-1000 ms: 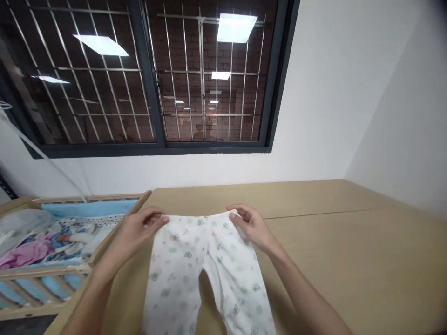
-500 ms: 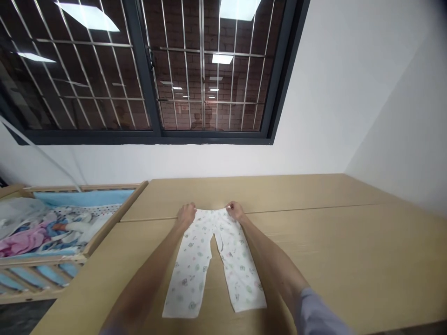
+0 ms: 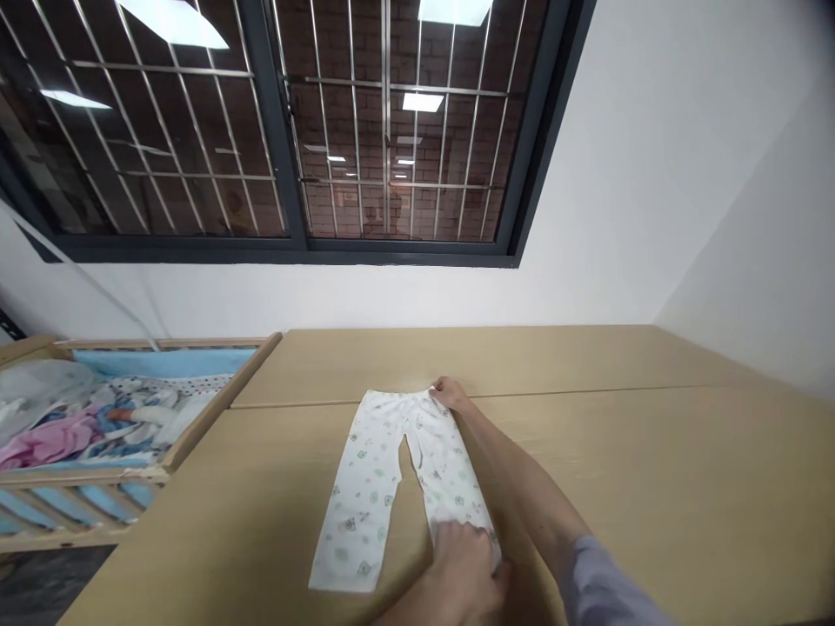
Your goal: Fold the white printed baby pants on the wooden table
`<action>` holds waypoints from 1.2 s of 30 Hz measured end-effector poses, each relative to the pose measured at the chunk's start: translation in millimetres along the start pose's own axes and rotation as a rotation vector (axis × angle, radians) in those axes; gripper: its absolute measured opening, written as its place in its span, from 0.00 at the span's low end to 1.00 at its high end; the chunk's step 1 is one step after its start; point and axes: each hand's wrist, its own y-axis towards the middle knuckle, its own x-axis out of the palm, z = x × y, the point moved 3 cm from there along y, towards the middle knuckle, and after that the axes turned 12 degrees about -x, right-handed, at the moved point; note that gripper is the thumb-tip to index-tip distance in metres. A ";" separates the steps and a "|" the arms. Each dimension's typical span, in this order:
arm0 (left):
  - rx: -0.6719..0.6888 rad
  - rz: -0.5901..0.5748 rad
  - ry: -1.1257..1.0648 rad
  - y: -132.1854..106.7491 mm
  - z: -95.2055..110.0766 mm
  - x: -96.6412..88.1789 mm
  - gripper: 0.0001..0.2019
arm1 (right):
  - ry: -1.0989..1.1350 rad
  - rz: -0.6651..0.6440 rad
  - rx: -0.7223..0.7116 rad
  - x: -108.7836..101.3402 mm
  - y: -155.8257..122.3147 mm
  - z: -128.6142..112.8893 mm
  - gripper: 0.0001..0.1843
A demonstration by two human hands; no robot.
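Observation:
A pair of small white trousers [image 3: 367,487] with a pale green and grey print lies flat, waistband away from me and legs spread towards me. At the waistband's right corner, my right hand [image 3: 449,393] pinches the cloth. My left hand [image 3: 462,561] is over the lower part of the right trouser leg, knuckles up and fingers bent downward. Motion blurs it, and its fingertips are hidden, so I cannot tell whether it grips the cloth. The hem of that leg is mostly covered by this hand.
The trousers rest on a broad wooden tabletop [image 3: 619,487] with a seam across its far part. On the left stands a wooden cot [image 3: 84,476] with blue lining, holding a pile of clothes [image 3: 58,435]. A white wall [image 3: 391,300] and a barred window [image 3: 397,130] rise behind.
My left hand has let go of the waistband's left corner and moved down and right to the right leg's lower end. My right hand stays at its corner. The view has shifted slightly.

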 end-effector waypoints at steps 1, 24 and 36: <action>-0.006 0.027 0.039 -0.5 -0.9 -0.4 0.24 | 0.008 0.000 -0.008 -0.7 1.4 -3.2 0.05; -0.658 0.357 -0.265 -116.5 -178.3 -50.6 0.17 | 0.069 -0.055 -0.105 112.3 10.9 -153.3 0.09; -0.252 0.915 0.337 -134.5 -168.4 -0.6 0.21 | 0.107 -0.490 -0.801 78.3 -140.9 -202.6 0.29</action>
